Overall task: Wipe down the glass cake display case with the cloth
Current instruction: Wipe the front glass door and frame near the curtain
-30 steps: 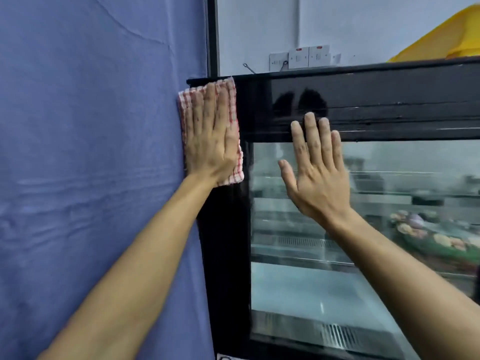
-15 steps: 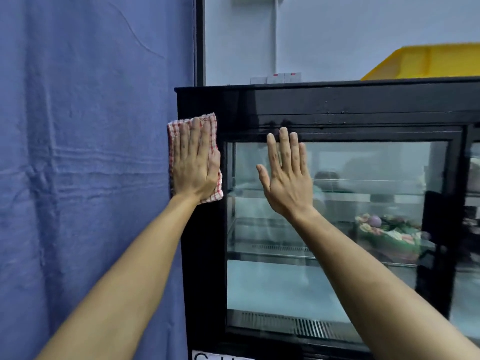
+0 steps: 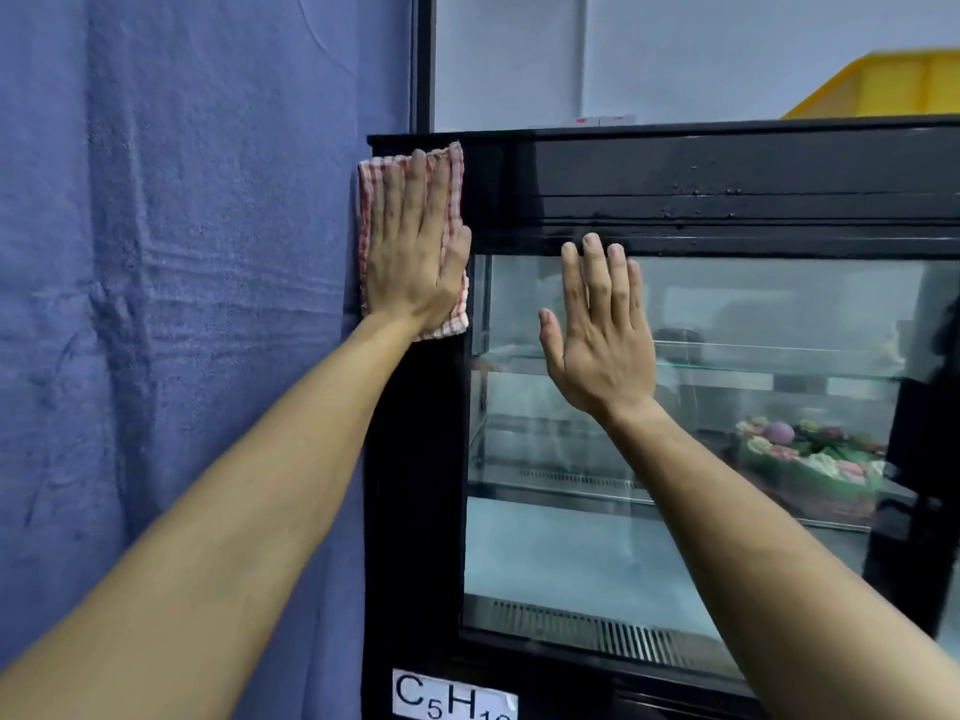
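The glass cake display case (image 3: 675,189) is filling the centre and right of the frame, its black frame running across the top and down the left side of a glass pane (image 3: 779,314). The cloth (image 3: 452,168), checked red and white, is lying flat against the upper left corner of that black frame, just beside a blue curtain (image 3: 171,330) that is covering the left of the frame. The left hand (image 3: 415,262) is pressing the cloth to the frame with an open palm, fingers straight and held close together, pointing up. The right hand (image 3: 602,335) is lying flat on the glass near the middle of the frame, fingers extended and together, thumb spread to the side, fingertips reaching the lower edge of the top bar. Inside the case, at the right, a decorated cake (image 3: 810,459) is sitting on a shelf, though reflections are blurring it, so its toppings are probably flowers. A white label (image 3: 452,698) with black letters is sticking to the case's lower left corner. A yellow bin (image 3: 898,85) is showing above the case in the upper right of the frame.
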`<state>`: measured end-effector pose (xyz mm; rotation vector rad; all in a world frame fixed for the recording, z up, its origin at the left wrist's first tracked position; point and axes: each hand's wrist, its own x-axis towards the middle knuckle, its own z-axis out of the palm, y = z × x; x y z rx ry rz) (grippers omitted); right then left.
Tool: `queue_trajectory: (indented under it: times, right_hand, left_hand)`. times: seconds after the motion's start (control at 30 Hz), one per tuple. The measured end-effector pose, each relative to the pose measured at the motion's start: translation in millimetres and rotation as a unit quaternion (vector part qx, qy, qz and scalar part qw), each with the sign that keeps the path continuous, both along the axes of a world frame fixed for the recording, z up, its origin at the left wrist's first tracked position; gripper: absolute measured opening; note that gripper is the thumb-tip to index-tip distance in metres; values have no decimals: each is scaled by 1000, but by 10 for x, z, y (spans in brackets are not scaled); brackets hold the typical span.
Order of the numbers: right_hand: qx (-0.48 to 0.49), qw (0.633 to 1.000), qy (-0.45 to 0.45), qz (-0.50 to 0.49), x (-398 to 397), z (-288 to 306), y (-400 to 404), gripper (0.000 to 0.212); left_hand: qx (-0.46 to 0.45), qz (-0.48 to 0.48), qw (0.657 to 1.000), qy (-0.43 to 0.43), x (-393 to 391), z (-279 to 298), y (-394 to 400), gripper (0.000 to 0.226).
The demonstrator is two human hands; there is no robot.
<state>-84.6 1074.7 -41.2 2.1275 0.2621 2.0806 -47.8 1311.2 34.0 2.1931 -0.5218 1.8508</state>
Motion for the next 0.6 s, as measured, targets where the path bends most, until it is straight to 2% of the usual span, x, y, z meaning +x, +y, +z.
queue_trajectory:
  times: [0.1,0.17,0.23,0.3,0.33,0.4,0.47,0.53,0.6]
  right_hand:
    - [-4,1000,14,-2,-2,-3,0,66]
    - [-1,1000,16,3,-8,-9,-3,66]
    - [1,1000,16,6,-19,-14,4,66]
    - [0,1000,16,8,-28,-9,2,66]
    - [-1,1000,16,9,-35,-9,4,66]
    - [-2,1000,13,13,-39,-11,5,65]
    - [-3,1000,12,17,-39,-15,1,65]
    - [-3,1000,15,17,-37,-11,-1,65]
    - [-3,1000,19,19,-28,-9,-1,65]
  left_hand:
    - [-22,-16,1000,7,-62,-1005,-60,69]
    - [-47,-5,998,29,-90,-1977,-74,70]
    - [-57,12,994,90,-198,-3043,-71,81]
    - [-14,35,989,146,-343,-3920,-53,81]
    - [12,43,984,171,-418,-4148,-24,78]
    - [44,51,977,203,-442,-4166,26,77]
    - [51,39,981,183,-344,-3680,48,81]
    - [27,12,989,142,-226,-2735,7,82]
    - [4,-7,995,97,-151,-1613,-12,72]
